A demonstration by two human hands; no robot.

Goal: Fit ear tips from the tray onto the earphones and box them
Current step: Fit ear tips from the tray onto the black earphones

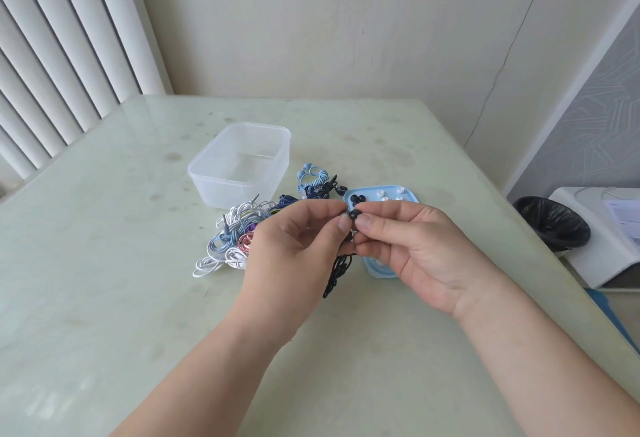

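My left hand (294,246) and my right hand (412,242) meet above the table's middle, fingertips pinched together on a black earphone (341,268) whose cable dangles below them. A small black ear tip (354,214) sits between my right thumb and forefinger at the earbud. Behind my right hand lies a light blue tray (381,193) holding black and white ear tips, mostly hidden by the hand. A tangle of white, blue, pink and purple earphones (232,239) lies left of my hands. A clear plastic box (240,165) stands open behind that pile.
A coiled blue earphone (313,177) lies between the box and the tray. The pale green table (104,298) ends at the right, where a black-lined bin (552,225) and a white device (606,239) stand. White blinds hang at the left.
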